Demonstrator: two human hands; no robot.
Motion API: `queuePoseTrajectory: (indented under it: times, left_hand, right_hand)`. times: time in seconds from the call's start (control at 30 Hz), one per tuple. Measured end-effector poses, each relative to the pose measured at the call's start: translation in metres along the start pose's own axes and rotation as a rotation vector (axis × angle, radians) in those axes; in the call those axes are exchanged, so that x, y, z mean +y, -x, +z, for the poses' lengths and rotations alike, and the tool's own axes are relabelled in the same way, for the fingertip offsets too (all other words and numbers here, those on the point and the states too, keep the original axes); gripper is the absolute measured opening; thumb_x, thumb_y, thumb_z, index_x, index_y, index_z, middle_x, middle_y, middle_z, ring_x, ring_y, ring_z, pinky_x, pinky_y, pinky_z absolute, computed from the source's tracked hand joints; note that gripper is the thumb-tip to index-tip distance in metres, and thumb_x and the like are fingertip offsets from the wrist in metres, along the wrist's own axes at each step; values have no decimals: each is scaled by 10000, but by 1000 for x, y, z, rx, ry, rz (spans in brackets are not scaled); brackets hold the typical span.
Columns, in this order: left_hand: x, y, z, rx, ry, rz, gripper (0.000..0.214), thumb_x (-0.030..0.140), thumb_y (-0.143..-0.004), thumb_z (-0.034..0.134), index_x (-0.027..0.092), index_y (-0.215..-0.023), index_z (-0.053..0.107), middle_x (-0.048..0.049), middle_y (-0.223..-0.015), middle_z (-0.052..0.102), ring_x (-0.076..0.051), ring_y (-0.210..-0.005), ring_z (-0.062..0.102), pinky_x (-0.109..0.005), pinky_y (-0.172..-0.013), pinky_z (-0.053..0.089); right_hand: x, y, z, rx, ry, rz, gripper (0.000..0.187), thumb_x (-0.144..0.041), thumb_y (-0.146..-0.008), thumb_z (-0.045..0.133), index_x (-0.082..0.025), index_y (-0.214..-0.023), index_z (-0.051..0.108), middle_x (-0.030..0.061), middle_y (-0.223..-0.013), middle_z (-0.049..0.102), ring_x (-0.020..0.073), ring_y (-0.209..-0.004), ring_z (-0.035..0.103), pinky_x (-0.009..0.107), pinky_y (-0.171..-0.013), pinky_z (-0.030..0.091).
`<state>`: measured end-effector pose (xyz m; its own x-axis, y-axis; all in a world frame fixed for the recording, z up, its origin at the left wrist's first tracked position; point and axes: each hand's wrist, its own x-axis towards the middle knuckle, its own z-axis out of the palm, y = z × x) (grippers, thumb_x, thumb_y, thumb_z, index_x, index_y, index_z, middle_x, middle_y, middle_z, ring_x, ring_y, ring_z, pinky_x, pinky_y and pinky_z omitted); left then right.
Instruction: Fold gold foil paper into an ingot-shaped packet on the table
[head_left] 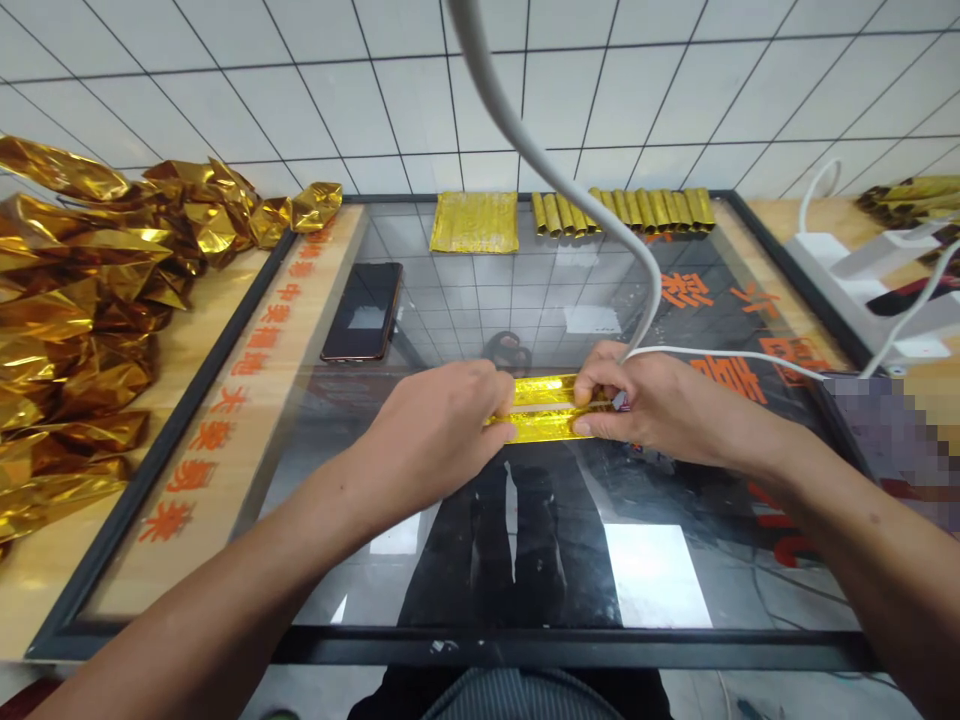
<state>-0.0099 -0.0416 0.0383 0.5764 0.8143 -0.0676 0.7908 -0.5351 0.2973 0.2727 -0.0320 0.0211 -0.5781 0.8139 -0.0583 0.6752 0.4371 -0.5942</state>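
Gold paper (543, 426): over the glass (465, 295); best held straight and even, I think.
Left hand (448, 415): pinches the paper's left end.
Right hand (651, 402): pinches its right end.

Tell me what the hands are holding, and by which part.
Gold foil, pinched at both ends: left hand on its left end, right hand on its right end.

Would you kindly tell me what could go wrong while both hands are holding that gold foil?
The gold foil is gripped by the left hand and right hand, so uneven pulling might crease or tear it. The white cable appears to hang down close by the right hand, so it might get in the way.
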Motion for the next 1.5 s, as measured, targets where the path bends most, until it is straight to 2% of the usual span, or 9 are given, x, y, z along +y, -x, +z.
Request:
queuePoseTrajectory:
  times: [0.13,0.27,0.47,0.7,1.1,1.2,1.3,1.4,1.5]
  left_hand:
    - [6,-1,5,-117,-13,24,172,249,-988,614,213,-827,568,-45,-972,704,-227,-859,646,-340,-671,375]
    - [7,-2,6,-158,-20,6,193,260,-999,607,211,-814,579,-55,-979,720,-228,-845,649,-333,-653,377]
    - [4,-2,8,-132,-16,6,151,258,-976,619,215,-837,576,-47,-983,725,-229,-844,656,-334,-662,368]
    - [-1,0,12,-63,-32,30,88,285,-972,623,221,-1031,608,-46,-1053,717,-257,-944,677,-358,-722,418]
    - [-6,-3,9,-67,76,-5,135,240,-947,599,213,-817,578,-27,-929,639,-198,-799,594,-350,-656,335]
    - [-5,-4,9,-12,129,24,137,230,-962,595,212,-826,604,-20,-920,637,-184,-800,592,-339,-678,370]
    - [-7,-7,11,138,152,1,103,233,-1000,576,204,-1006,676,-45,-1036,656,-209,-934,627,-346,-795,460]
    - [-9,-11,16,232,135,-48,211,266,-1037,555,178,-1174,689,-92,-1171,641,-247,-1064,630,-392,-928,503]
    - [-11,-14,20,202,163,-59,142,238,-1008,578,188,-1050,704,-78,-1109,632,-245,-1055,636,-386,-912,499]
  right_hand:
    - [-2,0,-2,-20,41,19,189,-407,-922,787,-256,-990,694,5,-986,641,155,-745,587,317,-716,430]
    - [-8,0,-6,-39,67,17,217,-393,-904,805,-253,-1012,679,7,-1016,652,160,-752,589,312,-725,425]
    - [-12,0,-7,-53,92,39,225,-364,-894,816,-243,-1015,670,8,-1011,654,161,-753,595,309,-735,418]
    - [-9,1,-5,-54,97,38,247,-412,-905,811,-239,-1026,683,12,-1018,654,163,-755,598,316,-727,413]
    - [-1,4,-2,-19,23,-2,188,-417,-908,777,-255,-958,695,22,-957,660,186,-768,628,347,-722,443]
    - [7,5,1,21,-20,-39,170,-421,-933,755,-264,-963,697,42,-959,683,213,-827,651,367,-765,482]
    - [11,5,2,33,-36,-93,163,-427,-976,726,-267,-963,702,48,-976,685,207,-850,653,357,-757,492]
    - [11,5,4,41,-44,-126,175,-428,-1012,696,-269,-938,705,45,-956,686,203,-849,659,358,-768,494]
    - [8,4,7,96,-20,-130,183,-420,-1025,674,-271,-924,708,44,-927,690,201,-803,655,375,-760,490]
